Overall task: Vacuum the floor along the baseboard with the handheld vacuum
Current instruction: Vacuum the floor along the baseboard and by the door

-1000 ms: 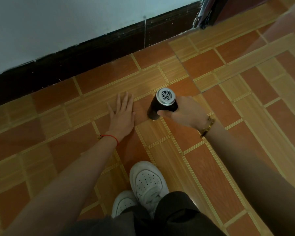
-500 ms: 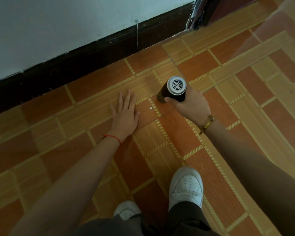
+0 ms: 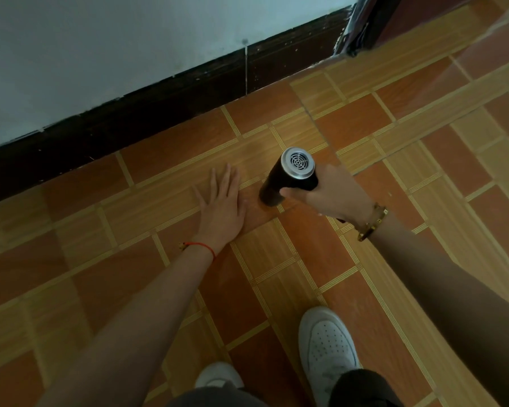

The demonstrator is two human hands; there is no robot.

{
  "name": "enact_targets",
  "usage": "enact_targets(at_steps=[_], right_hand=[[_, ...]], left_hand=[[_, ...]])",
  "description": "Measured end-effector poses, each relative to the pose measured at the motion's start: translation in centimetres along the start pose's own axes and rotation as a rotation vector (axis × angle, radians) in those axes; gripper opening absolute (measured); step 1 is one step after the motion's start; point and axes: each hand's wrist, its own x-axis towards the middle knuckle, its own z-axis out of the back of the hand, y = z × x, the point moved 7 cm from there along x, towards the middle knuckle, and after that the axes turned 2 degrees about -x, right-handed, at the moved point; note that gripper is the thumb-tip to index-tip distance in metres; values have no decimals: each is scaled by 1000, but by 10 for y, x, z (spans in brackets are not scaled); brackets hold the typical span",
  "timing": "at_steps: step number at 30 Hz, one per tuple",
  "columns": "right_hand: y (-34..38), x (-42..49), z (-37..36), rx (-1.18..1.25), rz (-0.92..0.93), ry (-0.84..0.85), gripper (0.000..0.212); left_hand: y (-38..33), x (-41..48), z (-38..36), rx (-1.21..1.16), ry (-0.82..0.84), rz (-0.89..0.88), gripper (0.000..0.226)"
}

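A person's left hand (image 3: 222,208) lies flat on the tiled floor (image 3: 276,274), palm down, fingers extended and close together, near the dark baseboard (image 3: 165,98) at the far side. Just to its right, the right hand (image 3: 329,196) is wrapped around a black handheld vacuum (image 3: 288,179), tilted with its lower end at the floor and silver vented cap facing up. White shoes (image 3: 326,348) stand nearer.
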Motion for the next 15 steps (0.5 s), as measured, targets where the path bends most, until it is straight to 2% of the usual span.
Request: enact_targets(at_steps=[4, 9, 15], right_hand=[[5, -4, -2, -106, 27, -47, 38], [-5, -4, 6, -153, -95, -256, 61], [-16, 7, 12, -95, -68, -242, 57]], left_hand=[[0, 2, 1, -12, 24, -12, 67], [1, 4, 4, 17, 123, 1, 73], [-3, 8, 0, 105, 350, 121, 100]])
